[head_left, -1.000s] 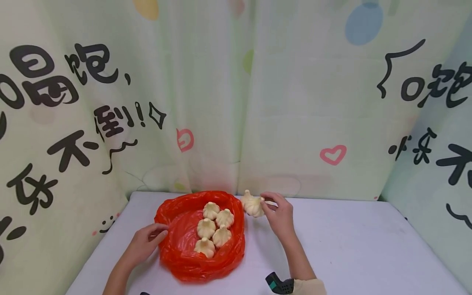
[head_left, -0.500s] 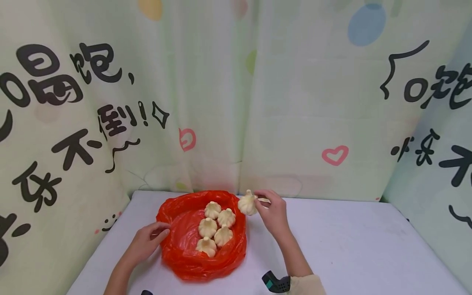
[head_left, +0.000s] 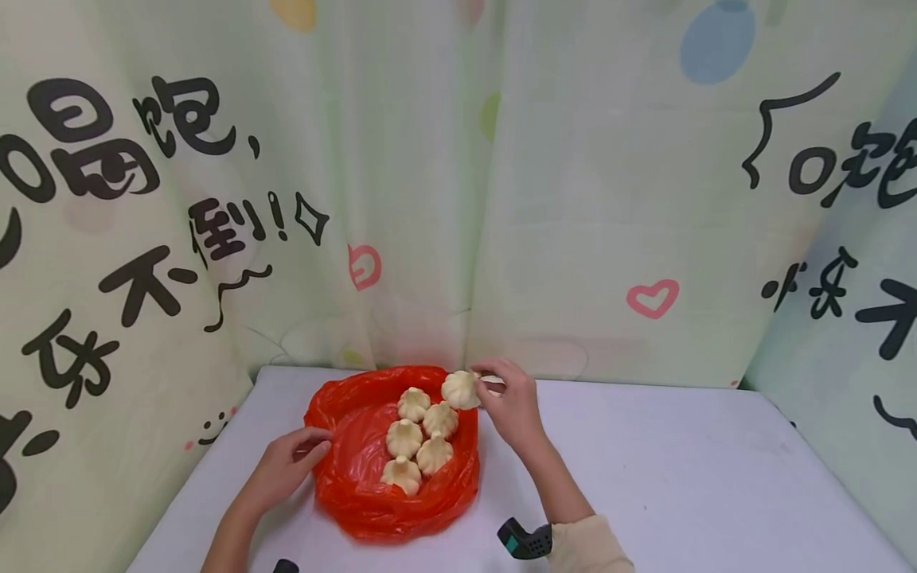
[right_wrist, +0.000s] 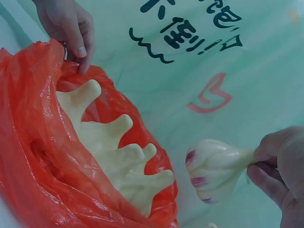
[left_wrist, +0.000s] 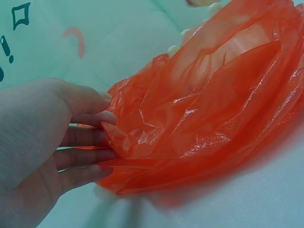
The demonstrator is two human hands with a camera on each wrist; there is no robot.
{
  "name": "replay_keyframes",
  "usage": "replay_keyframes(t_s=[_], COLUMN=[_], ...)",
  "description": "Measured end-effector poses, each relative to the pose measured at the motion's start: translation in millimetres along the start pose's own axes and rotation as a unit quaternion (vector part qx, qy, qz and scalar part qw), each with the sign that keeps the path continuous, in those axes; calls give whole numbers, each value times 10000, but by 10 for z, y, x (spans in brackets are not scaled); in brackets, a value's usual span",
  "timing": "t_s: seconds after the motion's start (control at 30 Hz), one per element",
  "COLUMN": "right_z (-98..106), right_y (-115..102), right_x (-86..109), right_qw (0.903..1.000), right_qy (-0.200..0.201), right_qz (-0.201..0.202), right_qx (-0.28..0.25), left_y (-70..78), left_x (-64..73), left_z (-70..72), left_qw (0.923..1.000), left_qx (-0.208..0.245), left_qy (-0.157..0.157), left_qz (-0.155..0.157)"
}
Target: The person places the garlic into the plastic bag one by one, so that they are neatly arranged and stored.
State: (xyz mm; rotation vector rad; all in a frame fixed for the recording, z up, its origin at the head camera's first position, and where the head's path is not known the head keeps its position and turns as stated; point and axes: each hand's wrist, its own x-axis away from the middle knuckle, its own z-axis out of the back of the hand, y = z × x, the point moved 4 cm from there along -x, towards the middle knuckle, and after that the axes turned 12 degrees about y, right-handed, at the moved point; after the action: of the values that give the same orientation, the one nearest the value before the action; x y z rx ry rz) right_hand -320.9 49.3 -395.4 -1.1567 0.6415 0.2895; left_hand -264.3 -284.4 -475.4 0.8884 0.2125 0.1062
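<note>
In the head view my right hand (head_left: 510, 402) pinches a pale garlic bulb (head_left: 458, 390) just over the back right rim of the red plastic bag (head_left: 351, 509). The right wrist view shows thumb and fingers on its stem; purple streaks mark the bulb (right_wrist: 213, 168), which is apart from the rim. Several other bulbs (head_left: 404, 438) lie together in the bag's right half, stems up. At the left rim my left hand (head_left: 286, 469) holds the bag's edge lightly; a red fold covers some fingertips in the left wrist view, where the bag (left_wrist: 199, 118) hides most bulbs.
A white-covered table (head_left: 645, 477) extends to the right of the bag. Behind it hangs a pale printed curtain (head_left: 559, 239) with dark lettering, and similar cloth stands on both sides. A black device (head_left: 524, 541) sits on my right wrist by the beige sleeve.
My right hand has moved left with the garlic bulb, from beside the bag to over its back right rim. The left hand and the bag have stayed in place.
</note>
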Motion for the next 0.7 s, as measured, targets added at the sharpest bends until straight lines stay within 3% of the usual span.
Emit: replay_keyframes(t_s=[0.3, 0.7], right_z=[-165, -363], right_y=[-65, -210], right_x=[29, 36], right_qw=[9995, 9966], right_qy=[-260, -425], right_qz=[124, 591], right_qx=[-150, -374], left_y=[2, -12], left_x=[12, -3], left_z=[-6, -9], left_qw=[10000, 10000], left_qx=[26, 50], left_qy=[-3, -21], left_qz=[32, 65])
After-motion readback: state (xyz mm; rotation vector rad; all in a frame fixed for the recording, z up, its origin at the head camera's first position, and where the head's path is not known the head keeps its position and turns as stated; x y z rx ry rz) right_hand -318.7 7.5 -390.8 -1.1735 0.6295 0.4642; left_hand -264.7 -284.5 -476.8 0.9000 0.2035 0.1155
